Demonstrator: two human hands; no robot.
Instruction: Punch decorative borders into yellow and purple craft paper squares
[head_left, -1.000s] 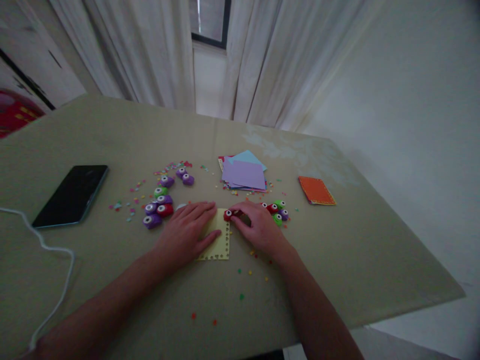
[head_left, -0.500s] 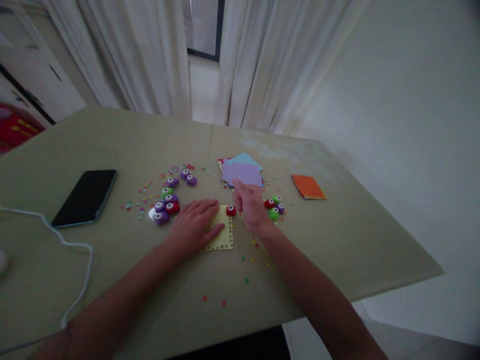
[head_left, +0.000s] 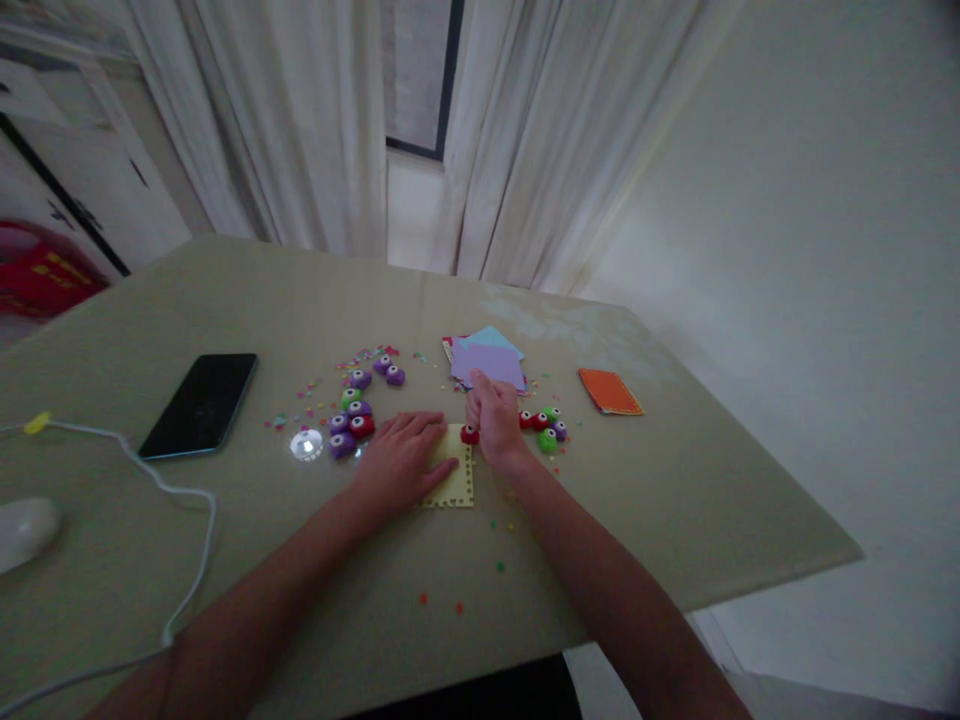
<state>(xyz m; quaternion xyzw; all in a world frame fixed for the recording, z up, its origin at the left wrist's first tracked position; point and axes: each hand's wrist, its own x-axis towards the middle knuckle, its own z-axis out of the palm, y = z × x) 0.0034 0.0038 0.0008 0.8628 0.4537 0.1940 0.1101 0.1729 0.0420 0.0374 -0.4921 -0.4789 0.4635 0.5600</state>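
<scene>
A sheet of pale yellow paper [head_left: 457, 490] lies in front of me, with small holes along its right and bottom edges. My left hand [head_left: 405, 455] rests flat on it, fingers stretched out. At the paper's right edge stands a small red craft punch [head_left: 469, 435] with an eye-like top, partly covered by my right hand [head_left: 495, 418]. That hand is closed in a fist against or just over the punch; I cannot tell if they touch. Several purple, red and green punches [head_left: 360, 408] stand left of the paper, and another group [head_left: 546, 425] stands to the right.
Purple and light blue paper sheets [head_left: 487, 362] are stacked beyond my hands. Orange paper [head_left: 611, 391] lies to the right. On the left are a black tablet [head_left: 201, 405], a white cable [head_left: 196, 492], a white mouse [head_left: 28, 530] and a shiny clear disc [head_left: 306, 445]. Confetti is scattered around.
My right fist has come down and closer to the red punch, now hiding part of it. My left hand stays flat on the paper. The view has shifted slightly.
</scene>
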